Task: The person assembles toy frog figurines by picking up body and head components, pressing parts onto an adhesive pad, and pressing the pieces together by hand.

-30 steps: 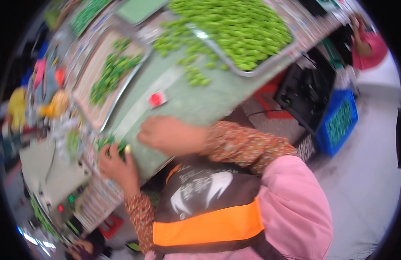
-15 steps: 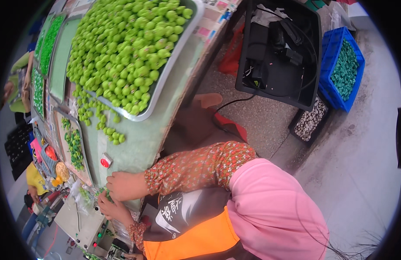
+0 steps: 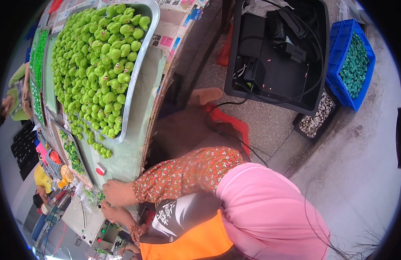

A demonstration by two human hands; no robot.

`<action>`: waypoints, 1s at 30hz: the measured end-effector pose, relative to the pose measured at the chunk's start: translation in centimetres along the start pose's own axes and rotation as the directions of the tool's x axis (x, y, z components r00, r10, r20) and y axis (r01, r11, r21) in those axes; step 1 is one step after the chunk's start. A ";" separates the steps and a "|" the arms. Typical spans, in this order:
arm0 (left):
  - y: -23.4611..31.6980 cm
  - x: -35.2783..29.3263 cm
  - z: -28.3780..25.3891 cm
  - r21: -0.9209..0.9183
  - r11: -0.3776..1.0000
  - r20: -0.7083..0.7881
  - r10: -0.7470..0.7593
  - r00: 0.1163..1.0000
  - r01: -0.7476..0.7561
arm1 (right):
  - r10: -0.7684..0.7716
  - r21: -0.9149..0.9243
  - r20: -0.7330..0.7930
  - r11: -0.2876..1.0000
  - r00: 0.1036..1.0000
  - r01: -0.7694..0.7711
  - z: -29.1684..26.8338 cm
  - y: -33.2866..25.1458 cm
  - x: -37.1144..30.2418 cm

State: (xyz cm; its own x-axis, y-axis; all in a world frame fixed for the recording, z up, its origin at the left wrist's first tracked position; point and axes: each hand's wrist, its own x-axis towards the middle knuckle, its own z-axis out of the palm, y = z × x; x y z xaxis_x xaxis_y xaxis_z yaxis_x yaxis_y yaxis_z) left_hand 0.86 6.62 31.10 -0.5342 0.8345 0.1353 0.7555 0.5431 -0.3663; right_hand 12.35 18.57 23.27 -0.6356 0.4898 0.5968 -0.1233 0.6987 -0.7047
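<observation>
Both my hands are together at the table's near end, by the white machine box [image 3: 76, 214]. My right hand [image 3: 118, 193], coming out of a floral sleeve cover, has its fingers curled inward. Just below it, my left hand [image 3: 116, 214] is bent with its fingertips close to the right ones. Small green pieces [image 3: 99, 196] show beside the fingertips; what either hand pinches is too small and hidden to name. A red button in a white housing [image 3: 100, 169] sits just above my hands. A tray of green leafy-looking pieces [image 3: 72, 151] lies beyond it.
A metal tray [image 3: 130, 102] heaped with round lime-green pieces fills the table's far part, some spilled beside it. On the right are a black bin [image 3: 278, 93] with cables, a blue crate [image 3: 339, 93] of teal pieces and a pebble-filled box [image 3: 317, 117]. Other people sit across the table.
The whole view has shifted, so the lime-green tray appears farther left. My hands stay close together at the same spot, with only slight finger movement.
</observation>
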 end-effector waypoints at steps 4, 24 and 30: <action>-0.4 0.4 0.1 -0.204 0.979 -0.046 -0.005 0.999 -0.004 | -0.003 -0.035 0.002 0.999 1.000 0.003 -0.9 0.1 -0.4; -0.7 -0.9 0.8 -0.901 0.426 -0.045 -0.293 0.955 0.089 | 0.018 0.020 -0.010 1.000 1.000 -0.017 -4.8 0.5 -0.7; -1.2 -3.8 1.1 -0.933 0.343 -0.018 -0.337 0.941 0.105 | 0.003 0.020 0.136 1.000 0.991 -0.006 -6.4 0.6 -0.1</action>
State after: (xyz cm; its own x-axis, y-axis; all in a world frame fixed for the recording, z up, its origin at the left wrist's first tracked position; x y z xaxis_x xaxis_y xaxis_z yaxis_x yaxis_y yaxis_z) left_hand 1.57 2.69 30.05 -0.7508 0.6040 0.2674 0.5571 0.3615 0.7476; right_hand 17.22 22.25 25.27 -0.7338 0.4165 0.5367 -0.1346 0.6852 -0.7158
